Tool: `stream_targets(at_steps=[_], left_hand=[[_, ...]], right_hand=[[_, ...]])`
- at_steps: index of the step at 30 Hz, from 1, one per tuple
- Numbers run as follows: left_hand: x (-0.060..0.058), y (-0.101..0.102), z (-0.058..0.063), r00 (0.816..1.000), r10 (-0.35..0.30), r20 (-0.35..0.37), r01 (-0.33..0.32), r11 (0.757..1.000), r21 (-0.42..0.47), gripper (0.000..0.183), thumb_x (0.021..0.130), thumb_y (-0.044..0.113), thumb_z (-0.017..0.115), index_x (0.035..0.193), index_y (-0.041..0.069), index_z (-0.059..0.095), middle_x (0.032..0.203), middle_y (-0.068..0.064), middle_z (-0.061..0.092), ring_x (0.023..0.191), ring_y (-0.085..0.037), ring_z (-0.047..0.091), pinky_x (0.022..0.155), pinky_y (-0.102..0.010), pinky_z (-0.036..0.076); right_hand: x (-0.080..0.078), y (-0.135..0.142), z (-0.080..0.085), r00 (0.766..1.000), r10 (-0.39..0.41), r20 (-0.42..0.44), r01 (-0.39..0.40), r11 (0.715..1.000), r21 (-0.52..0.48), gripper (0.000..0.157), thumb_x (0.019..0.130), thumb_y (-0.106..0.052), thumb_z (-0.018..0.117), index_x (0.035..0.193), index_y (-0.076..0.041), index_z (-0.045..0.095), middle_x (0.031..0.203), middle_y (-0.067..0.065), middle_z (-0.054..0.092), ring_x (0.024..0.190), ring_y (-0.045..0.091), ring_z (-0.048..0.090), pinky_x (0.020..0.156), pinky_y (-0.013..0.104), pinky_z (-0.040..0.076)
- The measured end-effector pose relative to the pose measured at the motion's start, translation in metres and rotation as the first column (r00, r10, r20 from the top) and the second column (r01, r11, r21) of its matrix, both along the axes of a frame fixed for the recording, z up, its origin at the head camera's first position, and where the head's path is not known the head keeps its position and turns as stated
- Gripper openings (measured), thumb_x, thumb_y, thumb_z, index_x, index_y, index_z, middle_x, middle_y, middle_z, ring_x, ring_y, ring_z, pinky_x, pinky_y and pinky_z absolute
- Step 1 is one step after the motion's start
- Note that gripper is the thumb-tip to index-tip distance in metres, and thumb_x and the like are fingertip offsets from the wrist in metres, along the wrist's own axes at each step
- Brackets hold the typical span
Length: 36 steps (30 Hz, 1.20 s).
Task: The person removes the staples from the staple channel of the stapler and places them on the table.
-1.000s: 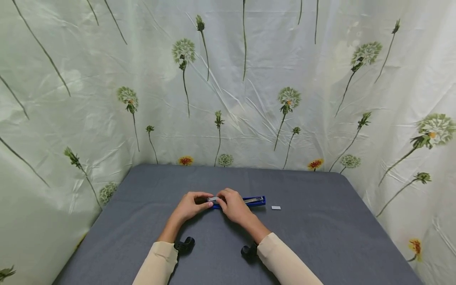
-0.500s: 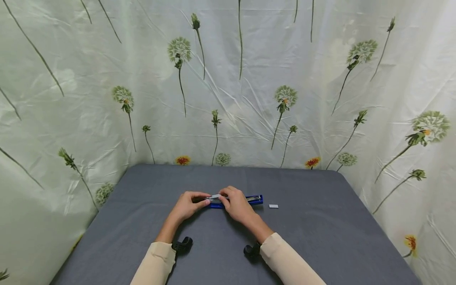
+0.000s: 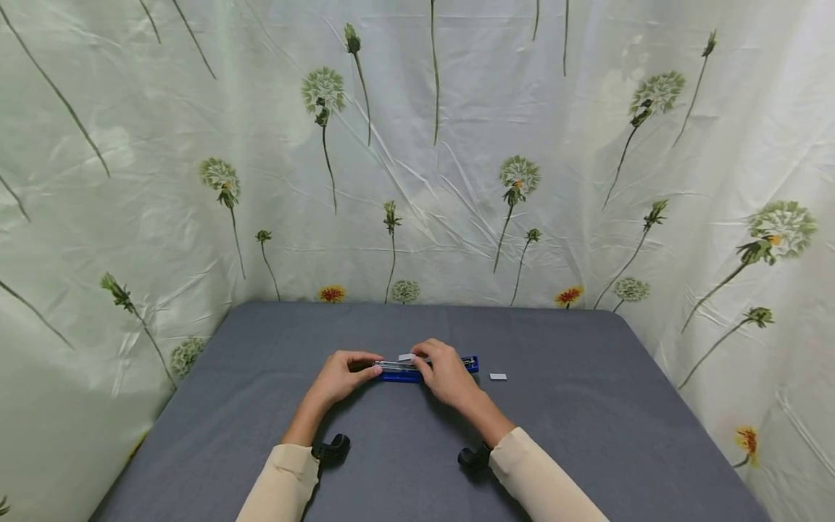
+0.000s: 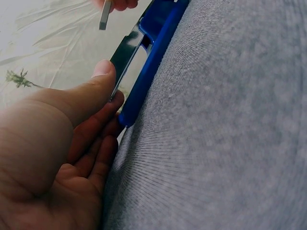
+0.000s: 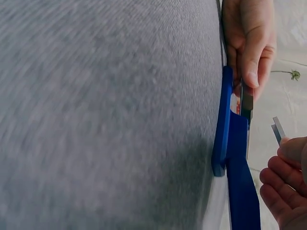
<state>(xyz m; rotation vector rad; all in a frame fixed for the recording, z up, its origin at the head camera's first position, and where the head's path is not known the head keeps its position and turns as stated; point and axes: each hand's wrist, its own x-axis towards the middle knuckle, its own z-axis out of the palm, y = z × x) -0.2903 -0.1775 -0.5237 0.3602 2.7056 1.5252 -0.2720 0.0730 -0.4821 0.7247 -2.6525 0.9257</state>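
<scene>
A blue stapler (image 3: 399, 377) lies opened out on the grey table, its metal staple channel (image 4: 125, 50) exposed above the blue base. At its left end my left hand (image 3: 339, 377) pinches the tip of that channel between thumb and fingers. My right hand (image 3: 446, 373) holds a short strip of staples (image 3: 406, 357) between thumb and fingertips, above the channel. In the right wrist view this strip (image 5: 277, 129) stands apart from the stapler. Part of the stapler's right half is hidden behind my right hand in the head view.
A second small strip of staples (image 3: 498, 376) lies on the grey table (image 3: 554, 435), just right of the stapler. A pale curtain (image 3: 457, 181) printed with dandelions hangs behind and beside the table. Black straps with camera mounts sit on both wrists.
My right hand has moved right along the stapler with the staple strip, away from my left fingertips. My left hand keeps its pinch on the channel's end. The head view has shifted slightly.
</scene>
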Motion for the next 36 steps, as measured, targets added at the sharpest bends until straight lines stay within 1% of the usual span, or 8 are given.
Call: stream_targets(at_steps=[7, 10, 13, 19, 25, 28, 36], left_hand=[[-0.001, 0.000, -0.001, 1.000, -0.006, -0.003, 0.006, 1.000, -0.003, 0.021, 0.092, 0.032, 0.079, 0.112, 0.025, 0.082, 0.112, 0.001, 0.078, 0.106, -0.017, 0.071, 0.093, -0.042, 0.055], [-0.001, 0.000, -0.001, 1.000, -0.012, -0.010, 0.012, 1.000, -0.011, 0.021, 0.093, 0.032, 0.079, 0.112, 0.025, 0.081, 0.113, 0.002, 0.078, 0.108, -0.018, 0.071, 0.094, -0.044, 0.055], [-0.001, -0.001, -0.002, 1.000, -0.018, -0.008, 0.018, 1.000, -0.013, 0.021, 0.093, 0.032, 0.079, 0.112, 0.025, 0.081, 0.114, 0.002, 0.078, 0.108, -0.018, 0.071, 0.094, -0.043, 0.055], [-0.001, -0.001, -0.002, 1.000, -0.013, 0.016, 0.013, 1.000, -0.014, 0.021, 0.093, 0.031, 0.079, 0.113, 0.028, 0.081, 0.114, 0.003, 0.078, 0.106, -0.015, 0.070, 0.092, -0.039, 0.055], [-0.002, -0.002, -0.001, 1.000, -0.018, 0.003, 0.018, 1.000, -0.023, 0.022, 0.093, 0.032, 0.079, 0.114, 0.025, 0.081, 0.114, 0.002, 0.078, 0.105, -0.014, 0.071, 0.090, -0.036, 0.055], [-0.002, -0.003, 0.000, 1.000, -0.018, -0.010, 0.018, 1.000, -0.024, 0.023, 0.093, 0.032, 0.078, 0.115, 0.025, 0.081, 0.114, 0.002, 0.078, 0.106, -0.016, 0.071, 0.091, -0.038, 0.056], [0.000, -0.003, -0.002, 1.000, -0.021, 0.000, 0.021, 0.999, -0.024, 0.023, 0.093, 0.034, 0.078, 0.114, 0.025, 0.081, 0.115, 0.001, 0.078, 0.107, -0.016, 0.071, 0.093, -0.039, 0.055]], right_hand=[[0.000, 0.017, 0.000, 1.000, -0.010, -0.007, 0.010, 1.000, 0.012, 0.017, 0.103, -0.018, 0.065, 0.115, -0.009, 0.075, 0.109, 0.003, 0.072, 0.101, 0.019, 0.070, 0.086, 0.039, 0.058], [0.000, 0.026, 0.001, 1.000, -0.018, -0.008, 0.018, 1.000, 0.000, 0.017, 0.103, -0.017, 0.065, 0.114, -0.008, 0.075, 0.109, 0.004, 0.072, 0.102, 0.019, 0.070, 0.086, 0.038, 0.058], [0.001, 0.034, 0.003, 1.000, -0.028, -0.001, 0.028, 0.999, -0.023, 0.017, 0.102, -0.016, 0.066, 0.114, -0.008, 0.075, 0.109, 0.003, 0.072, 0.101, 0.019, 0.070, 0.086, 0.039, 0.058], [0.002, 0.048, 0.005, 0.998, -0.041, -0.036, 0.040, 0.999, -0.037, 0.015, 0.100, -0.013, 0.069, 0.112, -0.007, 0.075, 0.106, 0.004, 0.072, 0.099, 0.019, 0.069, 0.085, 0.039, 0.058], [0.004, 0.065, 0.009, 0.997, -0.076, -0.001, 0.076, 0.996, -0.050, 0.014, 0.101, -0.014, 0.067, 0.112, -0.009, 0.076, 0.107, 0.002, 0.072, 0.099, 0.018, 0.069, 0.085, 0.039, 0.057], [0.005, 0.072, 0.010, 0.996, -0.084, -0.013, 0.084, 0.995, -0.049, 0.014, 0.101, -0.014, 0.067, 0.112, -0.010, 0.076, 0.107, 0.003, 0.072, 0.099, 0.018, 0.069, 0.085, 0.040, 0.057], [0.008, 0.096, 0.010, 0.994, -0.104, -0.028, 0.102, 0.993, -0.064, 0.015, 0.100, -0.014, 0.069, 0.112, -0.009, 0.075, 0.107, 0.004, 0.073, 0.100, 0.020, 0.070, 0.087, 0.044, 0.058]])
